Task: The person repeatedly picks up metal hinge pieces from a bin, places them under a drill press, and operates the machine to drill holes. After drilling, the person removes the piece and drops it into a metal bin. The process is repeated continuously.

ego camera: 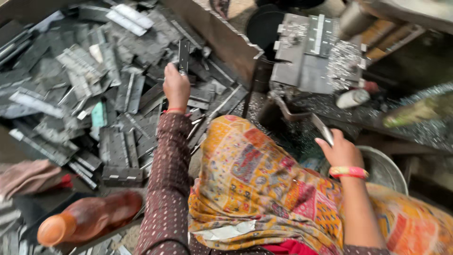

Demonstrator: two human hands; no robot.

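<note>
lifting one hinge (183, 55) in the clenched left hand (176, 88) above the big pile of hinges (85, 94); right hand (340, 151) grasps a metal strip (322, 128) near the press (314, 54); most pieces remain unsorted.

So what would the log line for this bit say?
left hand: holds hinge above hinge pile | right hand: holds metal strip near machine

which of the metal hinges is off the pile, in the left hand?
The dark hinge standing upright, pinched in the left hand above the heap; the others lie flat and loose.
</note>
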